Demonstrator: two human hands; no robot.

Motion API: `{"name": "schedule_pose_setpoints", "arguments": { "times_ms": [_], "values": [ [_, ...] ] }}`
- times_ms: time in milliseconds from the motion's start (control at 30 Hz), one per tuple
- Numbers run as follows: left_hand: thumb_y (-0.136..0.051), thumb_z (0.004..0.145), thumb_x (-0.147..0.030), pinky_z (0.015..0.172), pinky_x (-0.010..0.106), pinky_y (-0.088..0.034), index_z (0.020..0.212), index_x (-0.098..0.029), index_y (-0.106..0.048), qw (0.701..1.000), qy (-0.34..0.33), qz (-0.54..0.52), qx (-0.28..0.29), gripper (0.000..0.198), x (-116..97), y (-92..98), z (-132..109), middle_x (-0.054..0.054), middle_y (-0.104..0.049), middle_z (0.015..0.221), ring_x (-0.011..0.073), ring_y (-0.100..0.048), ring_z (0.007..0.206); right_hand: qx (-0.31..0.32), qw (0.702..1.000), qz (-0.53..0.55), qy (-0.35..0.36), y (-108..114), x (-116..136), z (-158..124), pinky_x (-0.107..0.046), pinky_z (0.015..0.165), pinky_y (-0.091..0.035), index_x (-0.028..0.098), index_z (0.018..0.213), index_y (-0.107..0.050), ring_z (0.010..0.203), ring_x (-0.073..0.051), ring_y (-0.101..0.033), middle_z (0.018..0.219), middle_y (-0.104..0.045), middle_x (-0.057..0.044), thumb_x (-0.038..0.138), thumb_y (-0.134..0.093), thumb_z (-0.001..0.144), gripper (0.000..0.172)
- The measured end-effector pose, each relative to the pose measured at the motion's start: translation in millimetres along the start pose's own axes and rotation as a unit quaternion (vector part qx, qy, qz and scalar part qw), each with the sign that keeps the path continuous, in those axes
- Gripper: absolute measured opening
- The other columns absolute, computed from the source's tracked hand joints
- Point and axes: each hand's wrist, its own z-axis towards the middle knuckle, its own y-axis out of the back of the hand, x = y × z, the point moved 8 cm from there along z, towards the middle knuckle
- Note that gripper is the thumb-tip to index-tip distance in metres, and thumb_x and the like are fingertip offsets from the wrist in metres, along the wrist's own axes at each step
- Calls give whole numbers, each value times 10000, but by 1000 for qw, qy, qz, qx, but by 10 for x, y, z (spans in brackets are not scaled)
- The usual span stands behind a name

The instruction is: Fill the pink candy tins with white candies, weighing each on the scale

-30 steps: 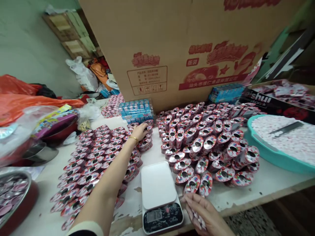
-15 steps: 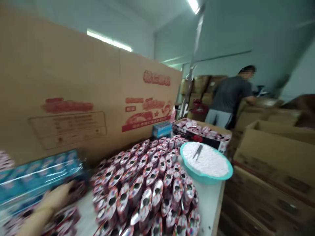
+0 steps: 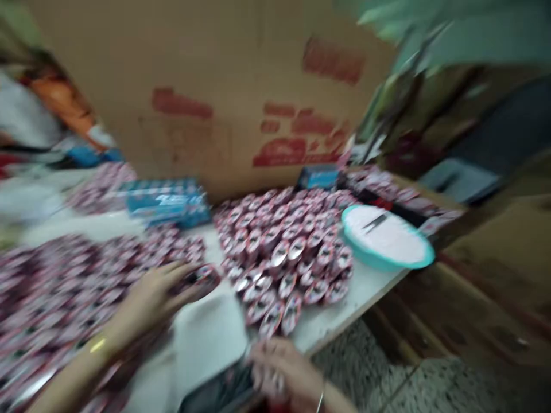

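Note:
The picture is smeared by motion. My left hand (image 3: 157, 295) reaches over the white table (image 3: 327, 318) with its fingers round a red-and-white candy container (image 3: 202, 276) from the rows of such containers on the left (image 3: 55, 287). My right hand (image 3: 282, 370) sits at the table's near edge beside the white scale (image 3: 206, 335), fingers curled on small pale pieces that I cannot make out. A second group of candy containers (image 3: 284, 246) stands in the middle of the table.
A teal basin (image 3: 387, 244) of white candy with a scoop stands at the right end. A large printed cardboard box (image 3: 224, 86) rises behind the table. A blue pack (image 3: 166, 202) lies in front of it. Cartons and speckled floor lie to the right.
The camera has swung back down from the room to the table. My left hand has drawn back from the far rows toward the scale, now holding a container. My right hand is in view again.

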Motion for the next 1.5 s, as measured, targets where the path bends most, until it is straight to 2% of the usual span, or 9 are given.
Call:
{"name": "schedule_pose_setpoints", "arguments": {
  "times_ms": [67,233,467,600,967,1100,1200,1367,1500],
  "values": [
    [-494,811,-562,701,285,-447,1074,-296,-621,994,-8,27,106,396,-279,-247,-328,42,-645,906,175,-595,772,29,999,42,-17,-62,-197,-50,-154,343,-116,195,766,-658,378,-21,-298,564,-527,7,426,-697,707,241],
    [-466,859,-499,706,298,-402,1111,-234,-582,983,19,87,159,384,-394,-549,-811,54,-604,865,181,-565,795,73,992,87,-61,-157,-422,-162,-147,339,-93,173,808,-640,389,-3,-258,608,-511,15,388,-704,718,242],
    [-541,828,-473,870,343,-407,1198,-191,-503,998,48,18,21,467,-362,-263,-1045,94,-579,1087,212,-533,1002,67,993,82,-48,-143,-453,-262,-128,358,-187,128,907,-610,443,-13,-363,684,-545,-2,313,-717,707,293],
    [-474,885,-359,738,267,-437,1031,-173,-576,985,152,-37,-66,257,-161,-111,-1500,56,-610,910,146,-554,817,57,994,79,-56,-59,-510,-263,-128,355,-185,122,928,-600,455,-12,-368,699,-546,-2,304,-708,716,300],
    [-447,888,-307,727,278,-444,982,-167,-574,972,226,-32,-57,211,-79,-613,-2389,57,-592,850,156,-558,794,94,983,-156,-1,-326,168,29,-150,390,-150,131,865,-558,429,-15,-319,607,-500,35,359,-703,700,316],
    [-446,886,-301,731,297,-436,1007,-170,-569,969,239,-14,-59,216,-23,-700,-2472,52,-566,826,163,-540,774,102,929,-345,84,-602,538,351,-177,426,-226,133,818,-567,423,-38,-331,537,-464,52,313,-590,797,183],
    [-452,882,-295,729,299,-430,1006,-176,-568,970,236,-11,-62,207,-7,-711,-2490,51,-562,826,168,-536,778,93,846,-499,160,-858,710,546,-204,519,-324,126,751,-597,510,-70,-420,567,-514,26,207,-569,798,97],
    [-442,887,-283,738,301,-430,995,-182,-566,969,235,-23,-68,193,-6,-687,-2487,55,-563,845,170,-537,795,99,682,-700,189,-1181,656,730,-230,701,-375,139,781,-654,764,-137,-550,784,-642,-49,153,-570,798,87],
    [-443,890,-280,745,303,-430,999,-181,-569,968,239,-26,-69,193,-1,-682,-2489,55,-564,850,167,-536,806,101,610,-770,160,-1231,568,786,-215,674,-366,152,899,-650,821,-163,-571,847,-652,-68,187,-620,778,129]
  ]
}}
